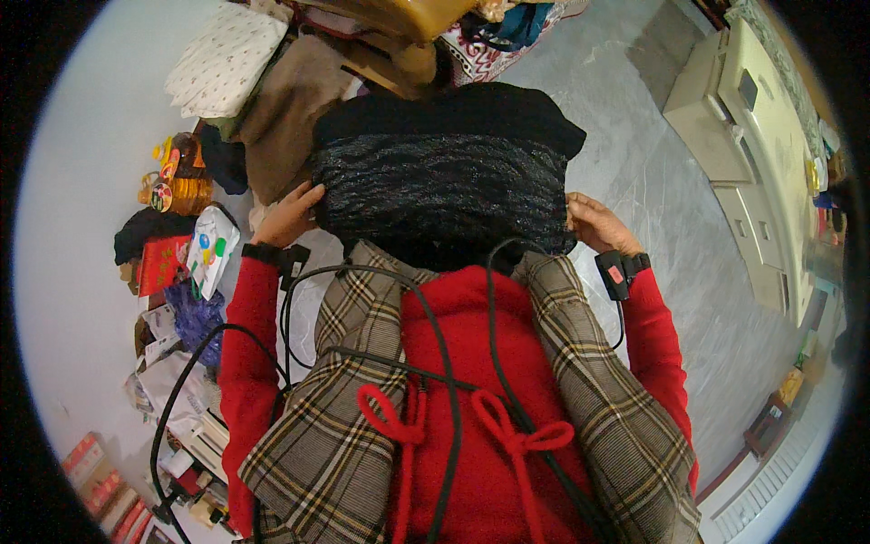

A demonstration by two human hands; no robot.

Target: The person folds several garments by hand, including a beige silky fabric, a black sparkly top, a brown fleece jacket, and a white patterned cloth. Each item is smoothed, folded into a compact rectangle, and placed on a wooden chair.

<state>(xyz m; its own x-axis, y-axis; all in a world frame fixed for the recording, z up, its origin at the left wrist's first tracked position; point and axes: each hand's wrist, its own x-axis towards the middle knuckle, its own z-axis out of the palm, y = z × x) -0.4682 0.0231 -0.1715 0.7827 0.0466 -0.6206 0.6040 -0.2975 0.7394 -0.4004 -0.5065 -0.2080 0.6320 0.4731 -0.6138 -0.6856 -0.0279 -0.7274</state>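
Note:
A black garment (442, 183) with a glittery, textured panel and a plain black band along its far side lies spread out just beyond my knees. My left hand (289, 214) grips its left edge, the thumb over the cloth. At the opposite edge, my right hand (598, 223) pinches the fabric near the lower right corner. The cloth looks nearly flat and rectangular between both hands. What supports it from below is hidden. Cables run from the devices on my wrists across my red top (469, 326) and plaid outer garment (360, 333).
A brown cloth (292, 109) and a white printed cloth (228, 58) are piled at the upper left. Oil bottles (180, 177), a red packet (163, 264) and a purple plastic bag (194, 316) line the left wall. A cream cabinet (754, 149) stands at the right on the grey floor (659, 204).

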